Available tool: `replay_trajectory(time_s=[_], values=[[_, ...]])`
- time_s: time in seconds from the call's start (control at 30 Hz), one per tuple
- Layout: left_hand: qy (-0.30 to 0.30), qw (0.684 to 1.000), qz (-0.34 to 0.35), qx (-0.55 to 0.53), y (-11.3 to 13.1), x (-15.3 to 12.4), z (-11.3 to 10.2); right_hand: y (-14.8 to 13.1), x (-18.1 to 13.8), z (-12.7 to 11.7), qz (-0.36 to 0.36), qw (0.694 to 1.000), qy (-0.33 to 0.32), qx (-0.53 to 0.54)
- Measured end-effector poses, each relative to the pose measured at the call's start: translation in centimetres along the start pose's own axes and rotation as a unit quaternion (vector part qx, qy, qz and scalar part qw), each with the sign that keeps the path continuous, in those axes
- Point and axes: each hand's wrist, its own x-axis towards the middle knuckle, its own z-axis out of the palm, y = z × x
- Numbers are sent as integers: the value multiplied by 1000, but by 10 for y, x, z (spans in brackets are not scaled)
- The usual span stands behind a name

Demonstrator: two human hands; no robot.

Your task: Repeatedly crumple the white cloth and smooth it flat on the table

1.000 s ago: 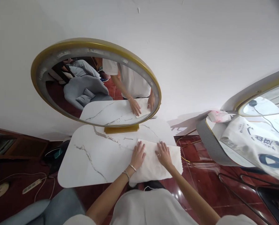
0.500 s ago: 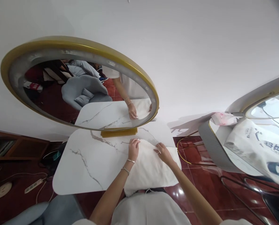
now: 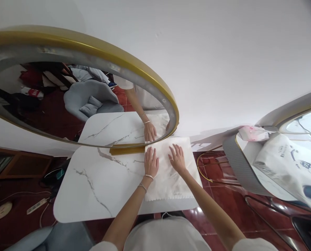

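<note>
A white cloth lies spread on the right part of the marble-patterned white table. Its near edge looks scalloped, with a small faint mark close to that edge. My left hand rests flat on the cloth's left side, fingers stretched toward the wall, a bracelet on the wrist. On the upper right part of the cloth lies my right hand, its fingers spread. Neither hand grips anything. The cloth's far edge reaches toward the base of the round gold-framed mirror.
A second table at right bears a white printed bag and a pink-white tissue pack. A power strip and a beige clog lie on the red floor at left. A grey-blue chair stands at the near left.
The cloth's far edge has moved away from me toward the wall, and the cloth now lies flat. My fingers have gone from pinching its edge to lying spread on it.
</note>
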Motion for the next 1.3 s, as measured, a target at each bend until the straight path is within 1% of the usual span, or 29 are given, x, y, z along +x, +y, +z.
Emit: replay_trajectory(time_s=[0.07, 0.13, 0.23, 0.33, 0.43, 0.5, 0.6, 0.67, 0.8, 0.83, 0.93, 1.13, 1.2, 1.3], values=[[-13, 999, -33, 2, -1, 5, 4, -5, -19, 7, -37, 999, -14, -23], [-21, 998, -56, 1, -2, 15, 6, -5, -30, 12, -34, 998, -32, -39], [-29, 997, -74, 12, -2, 37, 8, -1, -28, 14, -17, 998, -39, -39], [-50, 995, -87, 27, -2, 57, 12, 5, -13, 16, -7, 999, -43, -25], [-68, 993, -96, 30, -7, 73, 19, 10, 8, 19, 28, 998, -33, -40], [-66, 992, -99, 31, -12, 81, 23, 13, 23, 22, 54, 996, -30, -58], [-49, 991, -115, 40, -17, 90, 28, 17, 47, 27, 79, 994, -45, -61], [-42, 990, -129, 48, -19, 95, 30, 17, 61, 29, 68, 994, -61, -56], [-49, 989, -127, 52, -18, 100, 32, 16, 75, 33, -2, 994, -96, -58], [-54, 990, -121, 52, -16, 101, 34, 17, 75, 33, -5, 994, -97, -60], [-67, 992, -100, 47, -7, 105, 40, 25, 69, 31, 17, 994, -81, -65], [-82, 994, -60, 32, 15, 107, 55, 48, 46, 19, 46, 994, -54, -83], [-83, 995, -56, 24, 17, 105, 57, 48, 41, 18, 53, 994, -50, -86], [-84, 995, -62, 11, 14, 104, 57, 41, 40, 22, 71, 993, -43, -86]])
